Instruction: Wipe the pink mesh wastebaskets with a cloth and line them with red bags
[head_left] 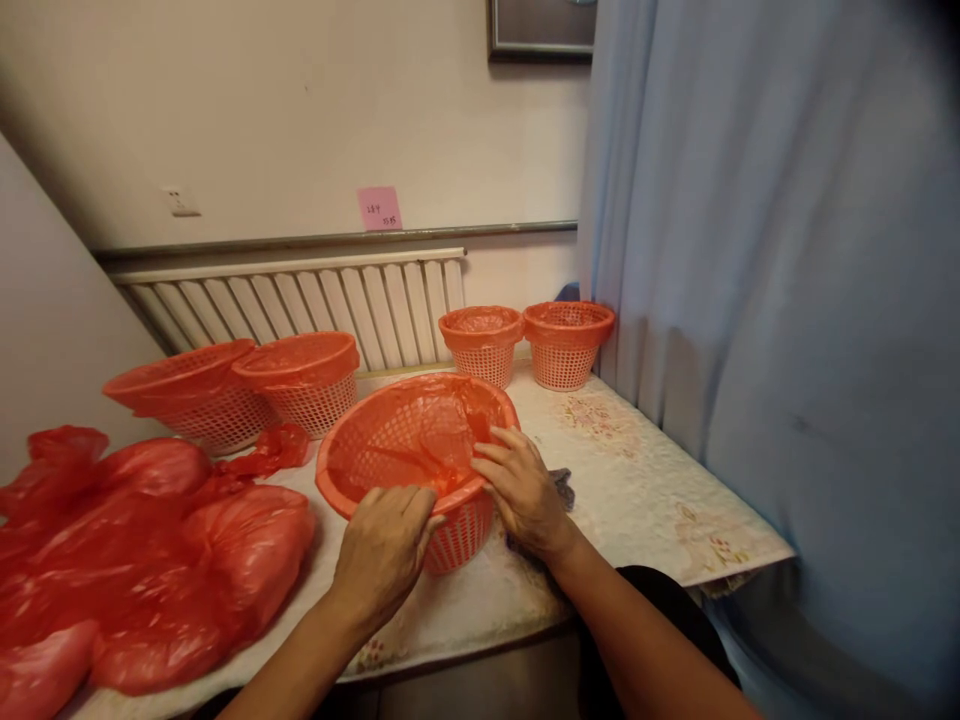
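A plastic mesh basket stands on the table in front of me, tilted, with its mouth toward me. A thin red plastic bag lines its inside and folds over the rim. My left hand is closed over the near rim, fingers on the bag's edge and thumb toward the outer side. On the right side of the rim, my right hand curls its fingers over the edge into the basket; its thumb is hidden.
A heap of red plastic bags covers the table's left side. Behind stand two lined baskets at left and two more lined baskets at back right. A dark cloth lies beside my right hand. A blue curtain borders the table's right.
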